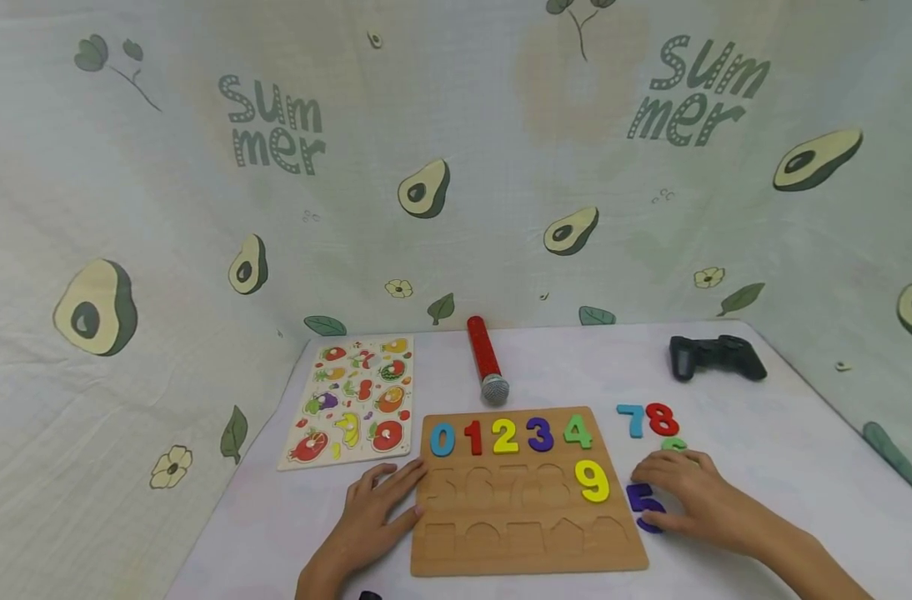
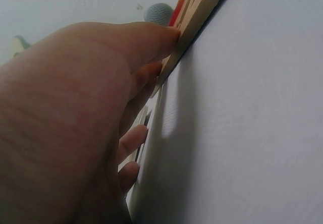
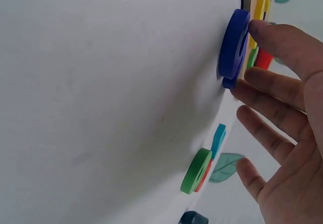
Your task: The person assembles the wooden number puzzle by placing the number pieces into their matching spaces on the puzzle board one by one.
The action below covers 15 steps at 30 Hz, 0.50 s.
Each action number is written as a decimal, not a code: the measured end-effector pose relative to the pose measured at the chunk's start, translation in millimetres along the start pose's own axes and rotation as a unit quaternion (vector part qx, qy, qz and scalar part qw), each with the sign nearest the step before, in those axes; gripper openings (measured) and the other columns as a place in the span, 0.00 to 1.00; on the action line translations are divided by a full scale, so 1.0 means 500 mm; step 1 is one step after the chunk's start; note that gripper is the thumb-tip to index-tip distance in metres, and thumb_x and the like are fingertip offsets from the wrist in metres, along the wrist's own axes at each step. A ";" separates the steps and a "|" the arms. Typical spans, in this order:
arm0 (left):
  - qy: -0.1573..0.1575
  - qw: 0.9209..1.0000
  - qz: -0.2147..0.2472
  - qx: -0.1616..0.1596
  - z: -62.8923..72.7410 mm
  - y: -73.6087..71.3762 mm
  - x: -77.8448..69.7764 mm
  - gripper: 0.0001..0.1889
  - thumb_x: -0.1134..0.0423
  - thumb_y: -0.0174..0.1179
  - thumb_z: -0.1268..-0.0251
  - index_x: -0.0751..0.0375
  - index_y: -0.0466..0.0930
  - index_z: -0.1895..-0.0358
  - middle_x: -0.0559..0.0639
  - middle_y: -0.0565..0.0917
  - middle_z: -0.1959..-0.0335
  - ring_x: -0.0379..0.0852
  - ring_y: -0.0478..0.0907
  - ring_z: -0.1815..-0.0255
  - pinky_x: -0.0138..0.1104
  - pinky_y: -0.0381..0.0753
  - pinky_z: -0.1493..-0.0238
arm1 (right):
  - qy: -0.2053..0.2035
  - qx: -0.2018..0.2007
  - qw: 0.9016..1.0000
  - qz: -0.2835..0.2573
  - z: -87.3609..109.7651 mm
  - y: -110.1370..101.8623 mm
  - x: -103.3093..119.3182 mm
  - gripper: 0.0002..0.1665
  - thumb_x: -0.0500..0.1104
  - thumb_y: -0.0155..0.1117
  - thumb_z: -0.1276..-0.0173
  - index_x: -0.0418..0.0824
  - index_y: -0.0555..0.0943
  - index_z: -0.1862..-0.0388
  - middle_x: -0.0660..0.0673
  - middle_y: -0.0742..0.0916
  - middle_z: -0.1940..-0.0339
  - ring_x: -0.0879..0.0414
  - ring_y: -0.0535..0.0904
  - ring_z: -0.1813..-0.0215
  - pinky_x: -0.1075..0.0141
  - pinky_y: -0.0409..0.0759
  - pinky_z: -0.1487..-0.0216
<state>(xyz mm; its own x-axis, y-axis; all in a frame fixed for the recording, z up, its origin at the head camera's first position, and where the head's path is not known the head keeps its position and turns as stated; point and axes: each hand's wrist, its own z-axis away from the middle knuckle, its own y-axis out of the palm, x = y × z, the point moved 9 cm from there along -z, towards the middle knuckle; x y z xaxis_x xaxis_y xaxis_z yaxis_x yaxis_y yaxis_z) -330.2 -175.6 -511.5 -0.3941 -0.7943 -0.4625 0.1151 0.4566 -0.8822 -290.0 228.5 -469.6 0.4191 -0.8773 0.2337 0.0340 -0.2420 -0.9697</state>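
Note:
A wooden number board (image 1: 501, 546) lies in the middle of the table. The numbers 0, 1, 2, 3 and 4 fill its top row, and a yellow 9 (image 1: 593, 481) sits at the right of the second row. My left hand (image 1: 373, 521) rests against the board's left edge, thumb and fingertips touching it. At the right edge lies a purple number 5 (image 1: 643, 498). My right hand (image 1: 692, 496) is over the 5, thumb touching its face and the other fingers extended near its top. A green number (image 1: 673, 444), partly hidden behind that hand, lies farther back.
A blue 7 (image 1: 635, 421) and a red 8 (image 1: 662, 419) lie beyond the right hand. A fruit puzzle board (image 1: 351, 400) is at the left. A red microphone (image 1: 486, 354) lies behind the number board, and a black game controller (image 1: 714, 358) at the back right.

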 end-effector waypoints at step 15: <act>-0.006 1.000 0.009 0.004 -0.002 0.000 0.001 0.31 0.36 0.54 0.30 0.34 0.66 0.25 0.34 0.65 0.25 0.53 0.55 0.27 0.61 0.52 0.35 | 0.012 0.007 1.000 -0.010 0.010 0.008 -0.005 0.34 0.66 0.77 0.50 0.50 0.85 0.48 0.53 0.85 0.49 0.42 0.75 0.40 0.36 0.61 0.41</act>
<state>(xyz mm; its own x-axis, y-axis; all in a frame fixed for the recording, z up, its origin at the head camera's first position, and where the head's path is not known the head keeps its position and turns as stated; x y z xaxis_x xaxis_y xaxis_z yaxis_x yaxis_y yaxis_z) -331.2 -175.6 -511.4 -0.3813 -0.7903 -0.4797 0.1292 0.4683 -0.8741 -286.5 231.6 -474.5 0.3964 -0.8820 0.2550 0.0557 -0.2541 -0.9656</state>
